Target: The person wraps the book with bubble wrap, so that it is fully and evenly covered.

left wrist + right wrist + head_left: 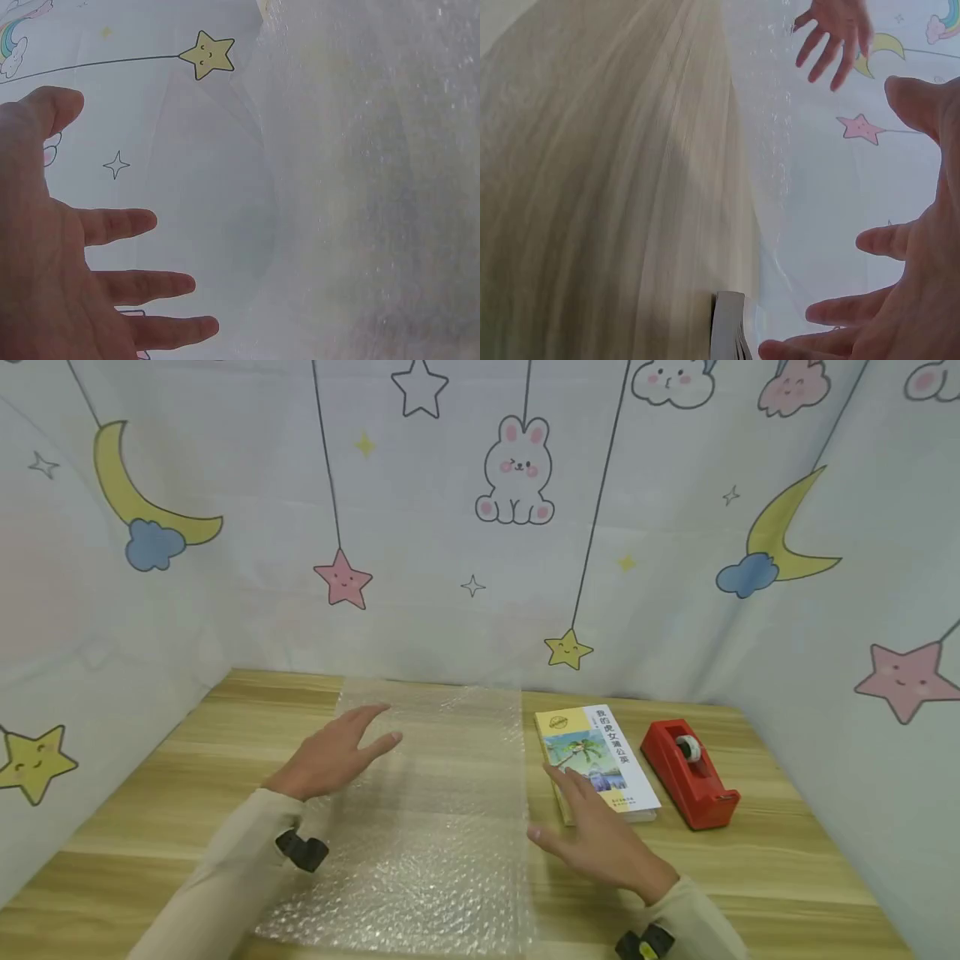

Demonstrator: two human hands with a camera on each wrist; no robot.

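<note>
A clear sheet of bubble wrap [435, 827] lies spread over the middle of the wooden table. Above its left part my left hand [335, 752] hovers, fingers extended and holding nothing. In the left wrist view that hand [82, 255] has its fingers spread apart, with the bubble wrap [375, 187] to the right. My right hand [603, 839] is held between the wrap and a paperback book [585, 756], its fingertips overlapping the book's lower left in the head view. Whether they touch it I cannot tell. The right wrist view shows this hand [885, 292] with nothing in it.
Right of the book stands a red tape dispenser [690, 774] with a small roll of tape. White curtains [435, 527] printed with stars, moons and a rabbit enclose the table [795, 860] at the back and both sides. Dark wrist cameras [302, 850] sit on both sleeves.
</note>
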